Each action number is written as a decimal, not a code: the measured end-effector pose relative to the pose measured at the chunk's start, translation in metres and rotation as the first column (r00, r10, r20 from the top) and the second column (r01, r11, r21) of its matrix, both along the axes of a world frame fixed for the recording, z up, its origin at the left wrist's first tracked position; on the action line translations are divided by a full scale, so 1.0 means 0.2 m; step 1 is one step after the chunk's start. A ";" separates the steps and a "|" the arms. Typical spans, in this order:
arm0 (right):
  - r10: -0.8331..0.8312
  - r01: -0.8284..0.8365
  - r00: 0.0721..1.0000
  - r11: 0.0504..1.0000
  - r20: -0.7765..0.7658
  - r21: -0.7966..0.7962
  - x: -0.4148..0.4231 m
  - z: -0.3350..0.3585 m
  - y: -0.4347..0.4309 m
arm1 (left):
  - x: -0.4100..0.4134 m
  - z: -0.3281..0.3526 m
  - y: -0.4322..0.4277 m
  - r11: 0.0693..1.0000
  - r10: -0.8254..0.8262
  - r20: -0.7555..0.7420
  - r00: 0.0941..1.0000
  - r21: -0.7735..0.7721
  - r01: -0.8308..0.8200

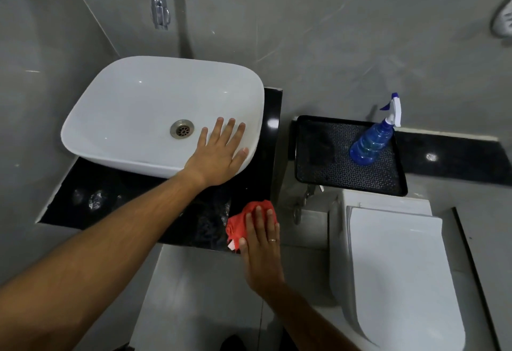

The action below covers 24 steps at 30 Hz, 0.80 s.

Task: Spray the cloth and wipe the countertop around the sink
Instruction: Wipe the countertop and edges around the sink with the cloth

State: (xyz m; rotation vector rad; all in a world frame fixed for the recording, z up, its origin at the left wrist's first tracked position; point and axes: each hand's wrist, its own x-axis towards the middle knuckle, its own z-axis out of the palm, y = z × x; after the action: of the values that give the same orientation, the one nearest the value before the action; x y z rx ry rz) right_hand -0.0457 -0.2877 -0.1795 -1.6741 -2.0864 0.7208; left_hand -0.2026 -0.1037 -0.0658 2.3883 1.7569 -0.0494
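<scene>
- Right hand (260, 242): lay flat, fingers extended and close together, palm pressing a bunched red cloth (243, 220) onto the black countertop (155, 206) at its front right corner. The cloth was pinned under the palm, not gripped; a ring showed on one finger.
- Left hand (219, 154): was spread open, holding nothing, resting on the front right rim of the white vessel sink (133, 106). This placement probably braced the body while the other arm worked.
- Spray bottle (374, 140): blue, with a white trigger head, stood on a black perforated tray (318, 156) to the right of the countertop, well apart from both hands. Its parked position suggested that spraying was done and wiping was in hand.
- Countertop edges: the cloth sat just beside the right edge and close to the front edge, so a stroke outward could carry it off the slab.
- Open room: the bare strip in front of the sink ran leftward, with wet patches visible. The narrow band right of the sink offered less clearance.
- Toilet (393, 267): stood below the tray, clear of the wiping path.
</scene>
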 end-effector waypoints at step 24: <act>0.159 -0.202 0.917 0.976 0.365 0.082 0.25 0.07 2.02 | 0.06 0.06 -0.01 1.000 0.012 0.037 0.999 -0.025 -0.011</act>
State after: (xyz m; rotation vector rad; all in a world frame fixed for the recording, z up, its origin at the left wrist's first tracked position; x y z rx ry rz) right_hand 0.0042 0.1165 -0.1649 -1.6592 -2.5065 0.3496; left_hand -0.1911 -0.1061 -0.0530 2.3468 1.7432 -0.0247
